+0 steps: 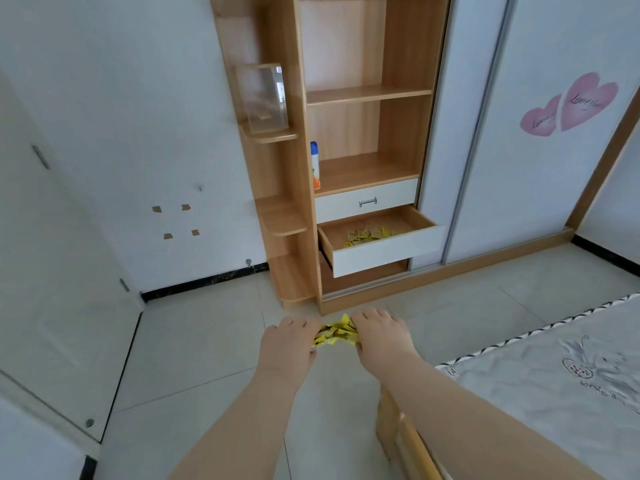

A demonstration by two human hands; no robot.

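Note:
A bunch of small yellow packets (336,333) is held between both hands in front of me, above the tiled floor. My left hand (289,344) grips the bunch from the left and my right hand (379,336) grips it from the right, fingers curled over it. Ahead, a wooden wardrobe has its lower white drawer (381,249) pulled open. Several more yellow packets (370,234) lie inside that drawer.
The closed upper drawer (367,201) sits above the open one. A spray can (314,165) stands on the shelf above, and a clear box (264,97) on a side shelf. A bed (561,372) fills the right. A white door (52,271) stands at the left.

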